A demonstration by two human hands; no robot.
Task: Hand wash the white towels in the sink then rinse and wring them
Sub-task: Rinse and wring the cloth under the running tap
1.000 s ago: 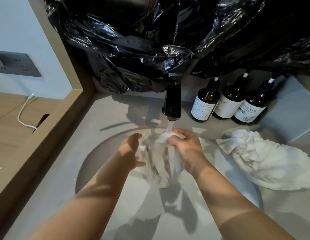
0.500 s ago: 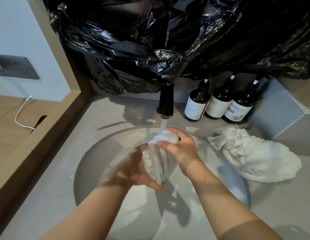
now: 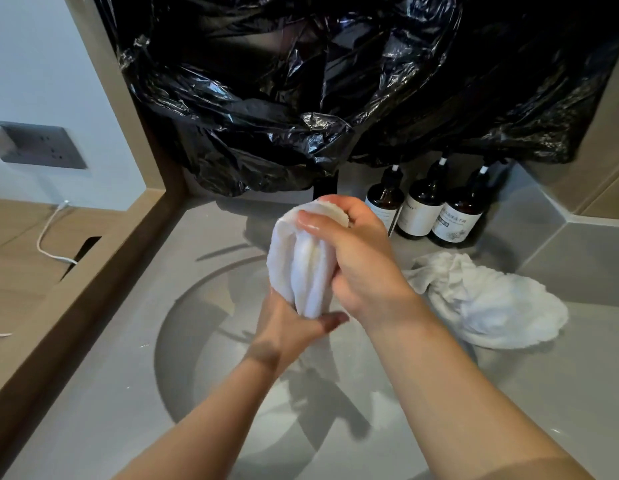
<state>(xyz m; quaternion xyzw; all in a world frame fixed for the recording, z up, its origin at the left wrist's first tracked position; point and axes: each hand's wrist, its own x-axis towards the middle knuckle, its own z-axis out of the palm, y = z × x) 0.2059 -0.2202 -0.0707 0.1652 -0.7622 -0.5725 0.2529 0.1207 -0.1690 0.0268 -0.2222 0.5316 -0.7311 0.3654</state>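
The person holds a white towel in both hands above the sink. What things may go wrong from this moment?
1. The right hand and left hand grip the bunched towel raised above the sink; squeezed water may splash onto the counter.
2. The right hand is close to the three brown bottles; a strong twist might knock one over.
3. The second towel lies at the sink's edge and could catch drips.

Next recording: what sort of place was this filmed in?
Most likely a bathroom, perhaps a hotel's: a round grey sink basin sunk in a grey stone counter, three brown pump bottles with white labels behind it, and a rolled white towel gripped over the basin.
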